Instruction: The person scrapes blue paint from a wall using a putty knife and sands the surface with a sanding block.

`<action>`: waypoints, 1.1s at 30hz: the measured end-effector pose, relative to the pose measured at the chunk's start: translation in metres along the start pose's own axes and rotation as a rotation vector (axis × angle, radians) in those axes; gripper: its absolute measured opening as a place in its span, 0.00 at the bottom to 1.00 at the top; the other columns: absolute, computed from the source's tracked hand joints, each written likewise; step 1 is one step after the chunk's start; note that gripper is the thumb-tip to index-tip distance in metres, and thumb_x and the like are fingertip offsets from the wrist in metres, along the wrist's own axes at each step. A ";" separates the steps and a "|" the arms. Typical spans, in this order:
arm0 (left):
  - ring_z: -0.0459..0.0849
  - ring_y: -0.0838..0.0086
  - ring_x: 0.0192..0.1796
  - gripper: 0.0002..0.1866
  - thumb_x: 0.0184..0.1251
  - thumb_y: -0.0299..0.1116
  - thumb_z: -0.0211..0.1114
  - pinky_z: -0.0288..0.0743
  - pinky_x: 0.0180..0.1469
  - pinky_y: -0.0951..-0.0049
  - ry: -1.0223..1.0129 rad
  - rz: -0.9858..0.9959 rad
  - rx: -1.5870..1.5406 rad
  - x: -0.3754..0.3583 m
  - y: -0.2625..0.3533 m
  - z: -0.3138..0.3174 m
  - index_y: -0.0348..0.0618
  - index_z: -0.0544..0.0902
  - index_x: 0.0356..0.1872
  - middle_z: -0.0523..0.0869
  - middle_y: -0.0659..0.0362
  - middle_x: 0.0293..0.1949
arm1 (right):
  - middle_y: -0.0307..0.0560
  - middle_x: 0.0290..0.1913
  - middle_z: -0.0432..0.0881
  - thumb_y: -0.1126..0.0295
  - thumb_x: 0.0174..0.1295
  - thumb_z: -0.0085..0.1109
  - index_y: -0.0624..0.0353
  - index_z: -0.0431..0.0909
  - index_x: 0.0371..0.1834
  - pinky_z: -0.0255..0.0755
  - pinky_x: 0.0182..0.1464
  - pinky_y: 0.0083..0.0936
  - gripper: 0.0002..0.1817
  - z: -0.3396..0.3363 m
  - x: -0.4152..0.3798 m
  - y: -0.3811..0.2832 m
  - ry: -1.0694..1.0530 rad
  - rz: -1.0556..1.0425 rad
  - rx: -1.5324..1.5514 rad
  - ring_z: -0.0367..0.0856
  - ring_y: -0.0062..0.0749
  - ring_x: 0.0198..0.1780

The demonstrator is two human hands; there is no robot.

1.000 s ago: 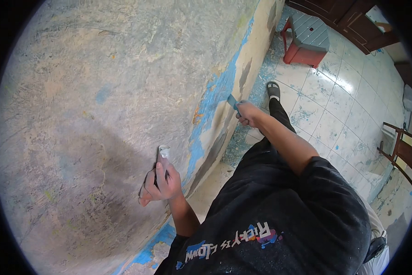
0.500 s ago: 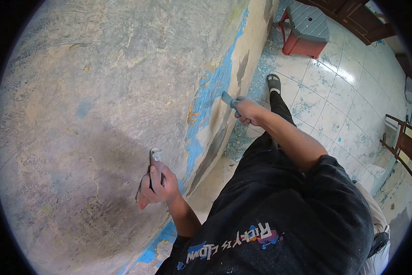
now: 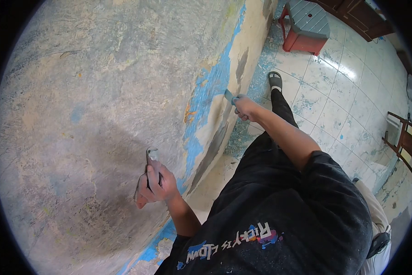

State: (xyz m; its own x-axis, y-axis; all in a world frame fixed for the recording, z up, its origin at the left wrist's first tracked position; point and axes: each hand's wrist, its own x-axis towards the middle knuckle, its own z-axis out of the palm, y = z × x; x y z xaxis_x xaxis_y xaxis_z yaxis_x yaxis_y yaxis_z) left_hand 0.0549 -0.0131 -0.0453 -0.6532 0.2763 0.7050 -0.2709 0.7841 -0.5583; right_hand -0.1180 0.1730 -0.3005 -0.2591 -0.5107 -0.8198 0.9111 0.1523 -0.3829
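My right hand (image 3: pixel 245 107) is closed round the handle of a teal scraper (image 3: pixel 229 95). The scraper's blade lies right at the edge of a strip of blue paint (image 3: pixel 211 87) on the wall (image 3: pixel 123 91). Lower on the left, my left hand (image 3: pixel 160 183) is closed round a small hand tool (image 3: pixel 152 155) with a pale, hooked-looking tip; its exact kind I cannot tell. That tool's tip overlaps the grey, rough wall in this view, and the fingers hide most of its body.
A red stool (image 3: pixel 306 27) with a grey top stands on the tiled floor (image 3: pixel 325 101), which is strewn with blue paint flakes. One sandalled foot (image 3: pixel 275 80) is close to the wall's base. A wooden chair-like frame (image 3: pixel 402 144) is at the right, and dark wooden furniture (image 3: pixel 352 16) at the top.
My right hand and the scraper have shifted slightly along the blue strip's edge. My left hand with its tool sits a little further left in view; the camera has moved slightly too.
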 end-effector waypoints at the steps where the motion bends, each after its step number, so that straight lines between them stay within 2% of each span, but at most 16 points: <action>1: 0.77 0.68 0.33 0.14 0.52 0.32 0.80 0.66 0.32 0.69 0.006 -0.018 -0.025 -0.002 0.000 0.000 0.50 0.87 0.41 0.80 0.60 0.33 | 0.39 0.25 0.63 0.61 0.76 0.40 0.54 0.64 0.49 0.50 0.17 0.22 0.10 -0.001 0.007 0.003 0.014 -0.005 -0.006 0.57 0.20 0.18; 5: 0.78 0.68 0.32 0.14 0.52 0.32 0.80 0.67 0.31 0.69 0.020 -0.037 -0.054 -0.004 -0.002 0.002 0.48 0.87 0.40 0.80 0.59 0.33 | 0.39 0.26 0.64 0.61 0.75 0.40 0.54 0.64 0.50 0.51 0.16 0.22 0.10 0.002 -0.012 -0.002 -0.004 -0.035 -0.022 0.58 0.20 0.18; 11: 0.78 0.69 0.33 0.14 0.52 0.31 0.80 0.68 0.30 0.70 0.004 -0.053 -0.060 -0.006 0.000 0.001 0.48 0.87 0.40 0.80 0.59 0.33 | 0.40 0.26 0.65 0.60 0.75 0.42 0.55 0.65 0.52 0.51 0.16 0.21 0.12 -0.004 0.017 0.007 0.031 0.011 0.020 0.59 0.21 0.18; 15: 0.78 0.69 0.33 0.14 0.51 0.30 0.80 0.68 0.29 0.70 0.012 -0.037 -0.054 -0.004 -0.001 0.002 0.47 0.87 0.39 0.81 0.60 0.32 | 0.40 0.25 0.65 0.61 0.74 0.42 0.55 0.65 0.52 0.51 0.16 0.22 0.12 0.000 -0.003 0.001 0.005 -0.032 -0.018 0.59 0.21 0.18; 20: 0.78 0.69 0.33 0.13 0.52 0.33 0.81 0.66 0.33 0.69 0.011 -0.022 -0.020 -0.004 0.001 0.000 0.48 0.87 0.39 0.81 0.60 0.33 | 0.40 0.24 0.65 0.62 0.74 0.41 0.55 0.65 0.51 0.51 0.16 0.22 0.11 -0.002 0.014 0.006 0.049 -0.044 -0.049 0.60 0.21 0.17; 23: 0.78 0.69 0.33 0.13 0.52 0.35 0.81 0.65 0.37 0.69 0.018 -0.010 0.018 0.001 0.001 0.002 0.49 0.87 0.38 0.82 0.61 0.33 | 0.41 0.23 0.66 0.62 0.73 0.45 0.57 0.65 0.54 0.50 0.15 0.25 0.14 0.001 0.000 0.003 0.003 -0.063 -0.035 0.60 0.23 0.15; 27: 0.77 0.70 0.33 0.13 0.52 0.35 0.81 0.63 0.39 0.69 0.023 -0.072 -0.031 -0.006 0.001 0.003 0.51 0.88 0.38 0.82 0.62 0.33 | 0.41 0.23 0.66 0.62 0.73 0.44 0.57 0.65 0.50 0.49 0.15 0.25 0.11 -0.001 0.011 0.006 0.048 -0.045 -0.022 0.60 0.23 0.15; 30: 0.75 0.76 0.29 0.15 0.51 0.33 0.81 0.55 0.41 0.66 0.037 -0.080 -0.003 -0.001 0.004 0.003 0.61 0.84 0.38 0.78 0.68 0.29 | 0.41 0.24 0.66 0.63 0.73 0.42 0.55 0.65 0.50 0.50 0.15 0.24 0.10 -0.001 0.023 0.004 0.049 -0.047 -0.054 0.60 0.22 0.16; 33: 0.75 0.76 0.29 0.16 0.51 0.34 0.82 0.54 0.42 0.66 0.024 -0.074 0.013 0.000 0.004 0.002 0.61 0.84 0.38 0.78 0.69 0.28 | 0.39 0.26 0.65 0.61 0.75 0.41 0.53 0.65 0.54 0.52 0.16 0.23 0.12 0.000 -0.003 -0.003 0.013 -0.039 -0.059 0.60 0.21 0.18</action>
State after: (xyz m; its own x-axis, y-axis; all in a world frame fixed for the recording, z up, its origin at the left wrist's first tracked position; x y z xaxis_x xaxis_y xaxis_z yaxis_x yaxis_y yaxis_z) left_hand 0.0522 -0.0114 -0.0480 -0.6141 0.2313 0.7546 -0.3269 0.7957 -0.5099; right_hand -0.1201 0.1742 -0.2966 -0.2989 -0.5063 -0.8089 0.8799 0.1819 -0.4390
